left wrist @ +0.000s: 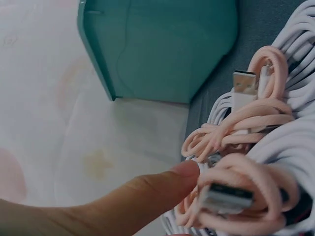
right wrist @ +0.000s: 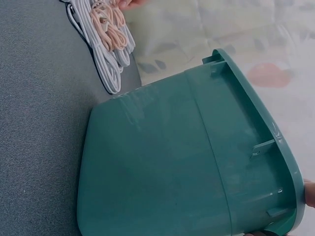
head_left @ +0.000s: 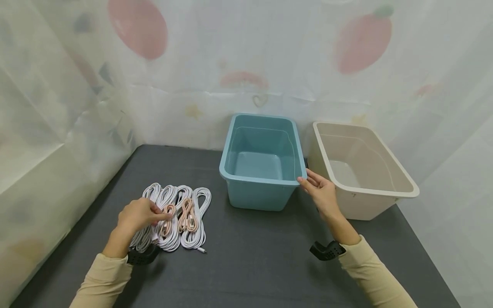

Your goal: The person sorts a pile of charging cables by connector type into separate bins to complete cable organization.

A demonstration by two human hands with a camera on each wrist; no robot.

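Reaching stage, as I read it: my left hand (head_left: 138, 215) sits on the row of coiled cables (head_left: 175, 216) at the left of the dark table (head_left: 250, 265), fingers curled over the leftmost coils, index and thumb closing on a pink cable (head_left: 168, 212) bundled on top of the white ones. Left wrist view shows the fingertip (left wrist: 189, 172) against the pink loops, USB plugs (left wrist: 244, 86) showing, so I call it a pinch, not yet a lift. My right hand (head_left: 321, 192) rests at the near right corner of the blue bin (head_left: 227, 171), fingers straight, tips touching the rim, not wrapped round it. Beige bin (head_left: 404, 188) stands just right of it, both look empty. Next move, I judge, needs one bundle pulled free without dragging its neighbours, since the coils lie touching. Both forearms lie low over the table, sleeves to the wrist.
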